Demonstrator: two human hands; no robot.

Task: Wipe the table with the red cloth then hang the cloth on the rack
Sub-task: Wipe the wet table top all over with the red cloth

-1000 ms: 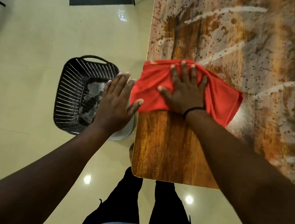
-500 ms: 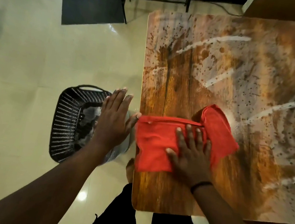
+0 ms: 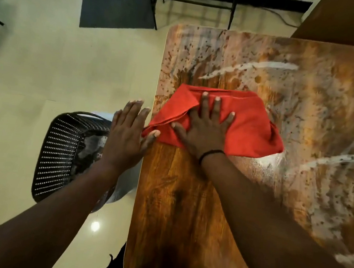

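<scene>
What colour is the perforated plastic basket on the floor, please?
Black, dotted with small holes; the perforated plastic basket shows best in the head view.

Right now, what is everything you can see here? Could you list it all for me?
Table: one, brown wood, right side; powdery white smears and dark specks over its far and right parts.
Red cloth: one, red, flat on the table near its left edge.
Basket: one, black, perforated, on the floor left of the table, with something grey inside.
Mat: one, dark grey, on the floor at the far left.
Metal frame: one, black, beyond the table; I cannot tell what it is.
Floor: cream tiles.
Left hand: open, flat, at the table's left edge.
Right hand: spread flat on the cloth, dark band on the wrist.
</scene>
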